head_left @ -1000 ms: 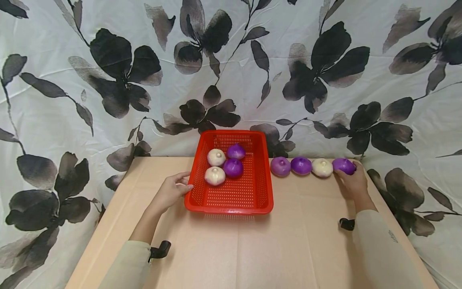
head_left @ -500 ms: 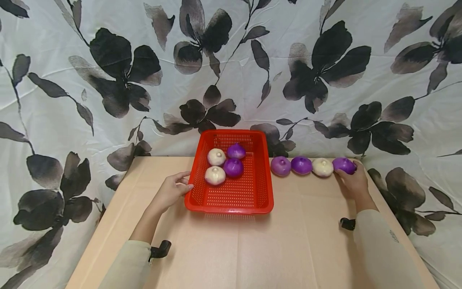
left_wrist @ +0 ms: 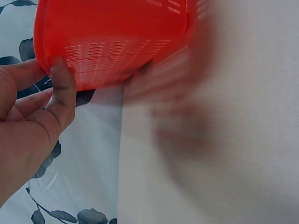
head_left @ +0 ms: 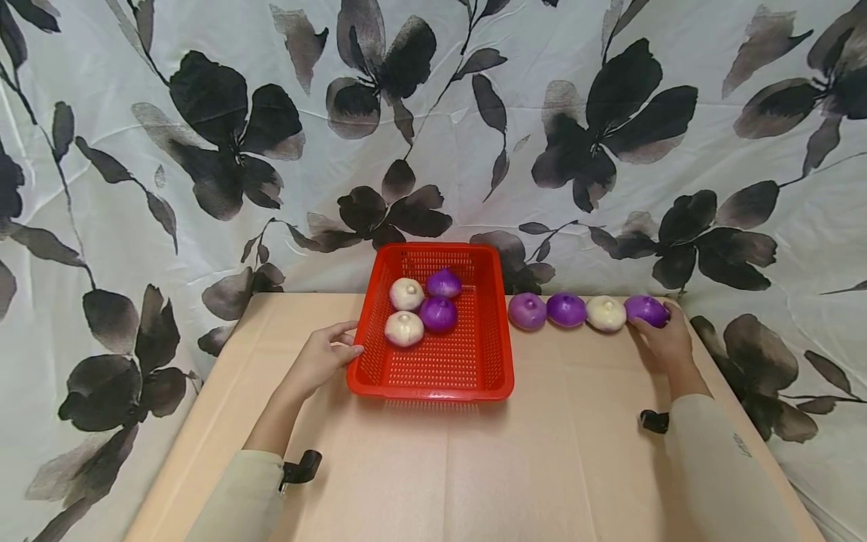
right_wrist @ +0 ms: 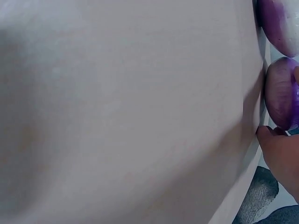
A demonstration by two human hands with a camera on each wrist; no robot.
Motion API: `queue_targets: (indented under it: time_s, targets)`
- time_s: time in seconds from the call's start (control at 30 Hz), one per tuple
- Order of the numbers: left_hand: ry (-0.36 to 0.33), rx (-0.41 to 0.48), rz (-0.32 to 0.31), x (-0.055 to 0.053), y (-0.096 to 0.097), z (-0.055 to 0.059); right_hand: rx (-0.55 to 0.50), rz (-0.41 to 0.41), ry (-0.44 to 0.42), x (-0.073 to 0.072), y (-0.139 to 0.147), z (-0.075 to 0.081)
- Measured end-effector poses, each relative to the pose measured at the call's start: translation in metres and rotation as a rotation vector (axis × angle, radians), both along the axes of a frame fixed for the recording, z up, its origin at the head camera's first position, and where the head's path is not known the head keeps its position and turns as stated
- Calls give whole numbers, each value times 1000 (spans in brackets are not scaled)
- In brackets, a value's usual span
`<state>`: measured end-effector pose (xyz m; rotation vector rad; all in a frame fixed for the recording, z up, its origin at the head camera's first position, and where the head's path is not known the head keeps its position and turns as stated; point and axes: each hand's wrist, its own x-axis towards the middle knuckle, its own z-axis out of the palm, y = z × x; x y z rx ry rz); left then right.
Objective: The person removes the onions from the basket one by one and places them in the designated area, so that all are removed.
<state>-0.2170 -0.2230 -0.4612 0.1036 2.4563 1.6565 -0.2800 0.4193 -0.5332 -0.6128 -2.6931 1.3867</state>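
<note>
My left hand (head_left: 323, 360) pinches the left rim of a red plastic basket (head_left: 433, 393); in the left wrist view thumb and fingers meet on that rim. Inside the basket lie two pale onions, one behind (head_left: 406, 294) and one in front (head_left: 404, 329), beside two purple onions (head_left: 438, 314). To the basket's right a row of onions runs along the table's back edge: two purple ones (head_left: 566, 309), a pale one (head_left: 606, 314), then a purple onion (head_left: 645, 309) at the far right end. My right hand (head_left: 667, 342) grips that last onion (right_wrist: 280, 93), its fingers partly hidden behind it.
A light wooden-coloured table (head_left: 488, 467) spreads below both hands. Behind it hangs a white cloth (head_left: 488, 45) printed with dark flowers. Black wrist cameras (head_left: 302, 467) stick out from both sleeves.
Both hands, the basket and the onions keep their places. Only the cloth at the far left shifts, its printed flowers sliding to the right.
</note>
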Motion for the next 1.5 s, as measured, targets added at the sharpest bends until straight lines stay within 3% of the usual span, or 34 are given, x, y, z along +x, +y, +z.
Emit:
queue_targets:
  time_s: [0.2,0.37,0.67,0.9,1.3,1.5]
  targets:
    - [2,-9,-1,1,1,2,9,-15,24,3,0,6]
    - [11,-20,-2,1,1,3,22,-43,49,3,-2,23]
    - [2,-8,3,-1,1,0,59,24,218,-3,-24,60]
    - [11,-11,3,0,1,1,3,149,354,-8,-60,86]
    - [23,1,-7,2,-1,0,-14,423,395,-22,-141,108]
    - [23,7,-7,2,-1,-1,46,585,380,-30,-182,112]
